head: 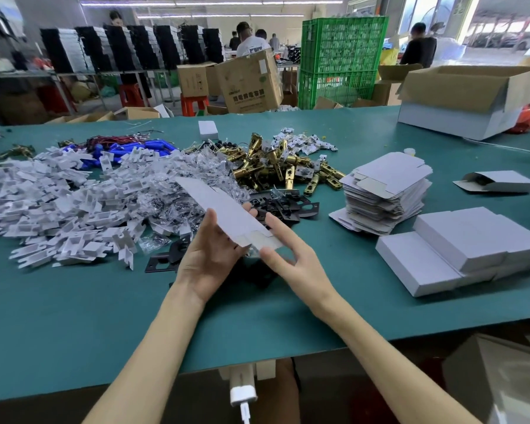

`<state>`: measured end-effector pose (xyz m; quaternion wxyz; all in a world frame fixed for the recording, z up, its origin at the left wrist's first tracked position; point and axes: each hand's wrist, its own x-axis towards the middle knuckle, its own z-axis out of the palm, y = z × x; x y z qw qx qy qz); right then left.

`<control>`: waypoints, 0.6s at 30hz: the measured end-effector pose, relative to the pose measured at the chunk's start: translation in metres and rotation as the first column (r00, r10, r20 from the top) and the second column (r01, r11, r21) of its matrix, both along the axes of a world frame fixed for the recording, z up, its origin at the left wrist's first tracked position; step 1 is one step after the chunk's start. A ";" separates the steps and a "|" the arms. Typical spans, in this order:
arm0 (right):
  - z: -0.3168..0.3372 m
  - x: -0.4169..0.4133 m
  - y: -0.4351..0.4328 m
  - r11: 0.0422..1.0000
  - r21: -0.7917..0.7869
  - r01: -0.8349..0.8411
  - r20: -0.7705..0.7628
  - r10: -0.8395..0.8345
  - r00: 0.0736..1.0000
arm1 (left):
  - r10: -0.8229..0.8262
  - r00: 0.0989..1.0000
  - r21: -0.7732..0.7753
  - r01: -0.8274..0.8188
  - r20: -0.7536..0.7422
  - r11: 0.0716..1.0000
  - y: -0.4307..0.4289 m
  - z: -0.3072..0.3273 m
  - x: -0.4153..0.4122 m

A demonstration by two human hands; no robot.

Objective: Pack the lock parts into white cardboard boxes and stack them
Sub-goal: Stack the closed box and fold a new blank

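Note:
A flat, unfolded white cardboard box (218, 206) is held up over the green table (74, 316), tilted away from me. My left hand (210, 255) supports it from below, fingers and thumb round its near end. My right hand (288, 255) pinches the near flaps with thumb and fingers. Behind lie gold latch bolts (276, 166), black strike plates (288, 206), bagged screws (166, 194) and white plastic inserts (58, 209). A stack of flat boxes (386, 194) stands to the right. Closed white boxes (459, 249) are stacked at right front.
A part-open white box (499, 182) lies at far right. A large open carton (471, 99) sits at the back right corner. Blue cylinders with red wires (129, 148) lie at back left. Behind the table stand green crates (340, 59), brown cartons and people working.

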<state>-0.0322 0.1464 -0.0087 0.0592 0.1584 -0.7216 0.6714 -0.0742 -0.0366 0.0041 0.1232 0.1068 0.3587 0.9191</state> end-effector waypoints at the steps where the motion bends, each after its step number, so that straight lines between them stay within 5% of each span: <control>1: -0.001 -0.004 0.005 0.982 -0.184 -0.030 0.161 0.060 0.985 | -0.007 0.999 -0.023 0.006 -0.046 1.000 -0.001 -0.001 0.000; 3: -0.001 -0.009 0.013 0.914 -0.404 -0.033 0.310 0.171 0.935 | -0.047 0.988 -0.111 0.031 -0.148 0.993 -0.003 -0.003 0.001; 8: 0.000 -0.009 0.015 0.920 -0.367 -0.135 0.316 0.260 0.913 | -0.200 0.949 -0.276 0.130 -0.245 0.952 -0.001 -0.007 0.007; 18: 0.000 -0.008 0.016 0.888 -0.449 -0.095 0.339 0.268 0.902 | -0.267 0.929 -0.334 0.173 -0.258 0.926 0.001 -0.006 0.012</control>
